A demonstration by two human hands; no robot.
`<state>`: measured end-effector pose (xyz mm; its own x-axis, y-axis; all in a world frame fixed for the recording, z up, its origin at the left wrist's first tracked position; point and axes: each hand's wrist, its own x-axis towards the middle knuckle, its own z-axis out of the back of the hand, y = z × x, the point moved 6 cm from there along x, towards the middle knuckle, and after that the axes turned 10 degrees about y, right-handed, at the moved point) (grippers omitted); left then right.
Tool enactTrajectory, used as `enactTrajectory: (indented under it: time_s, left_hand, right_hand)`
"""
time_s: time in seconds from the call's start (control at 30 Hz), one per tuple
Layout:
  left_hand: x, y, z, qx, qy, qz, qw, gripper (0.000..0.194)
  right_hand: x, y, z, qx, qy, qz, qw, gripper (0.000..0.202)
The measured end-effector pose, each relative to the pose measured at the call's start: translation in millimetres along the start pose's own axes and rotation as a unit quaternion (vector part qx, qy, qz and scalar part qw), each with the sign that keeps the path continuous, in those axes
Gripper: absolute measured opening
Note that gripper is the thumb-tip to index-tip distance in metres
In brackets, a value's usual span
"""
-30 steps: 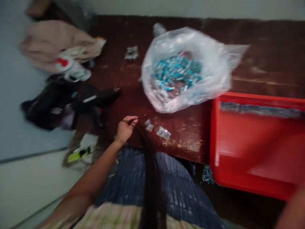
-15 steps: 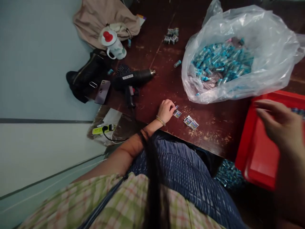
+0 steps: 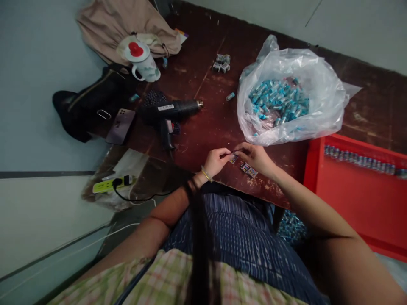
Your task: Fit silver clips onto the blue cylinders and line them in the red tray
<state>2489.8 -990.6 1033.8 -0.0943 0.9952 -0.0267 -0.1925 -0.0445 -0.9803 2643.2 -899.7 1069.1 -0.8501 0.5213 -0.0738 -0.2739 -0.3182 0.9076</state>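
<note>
Your right hand, half a second ago over the red plastic tray, has joined your left hand, both apparently pinching one small printed label at the dark wooden table's six-o'clock edge.

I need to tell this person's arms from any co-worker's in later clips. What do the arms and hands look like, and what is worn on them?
Both forearms are bare, with no sleeves reaching them and no gloves. The left hand has a thin gold-coloured bangle at the wrist. The right hand shows no bangle, watch or ring that can be made out.
</note>
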Motion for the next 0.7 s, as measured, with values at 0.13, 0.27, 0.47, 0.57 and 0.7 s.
enactTrajectory:
  time_s: [0.13,0.27,0.47,0.57,0.7]
  left_hand:
    - [1,6,4.1,-0.023,-0.004,0.013,1.0,0.022]
    - [1,13,2.1,-0.1,-0.004,0.049,0.994,0.034]
    - [-2,14,1.9,-0.154,-0.003,0.058,0.986,0.028]
    - [-3,14,2.9,-0.157,-0.009,0.062,0.986,0.02]
    - [1,10,-0.5,-0.137,0.003,0.075,0.988,0.016]
  right_hand:
    - [18,-36,119,-0.203,-0.191,-0.087,0.956,0.016]
    - [32,-79,215,-0.346,-0.295,-0.204,0.867,0.034]
    - [39,-87,225,-0.42,-0.299,-0.276,0.811,0.038]
    - [30,-59,204,-0.329,-0.337,-0.206,0.858,0.033]
    - [7,-18,135,-0.055,-0.219,-0.055,0.972,0.019]
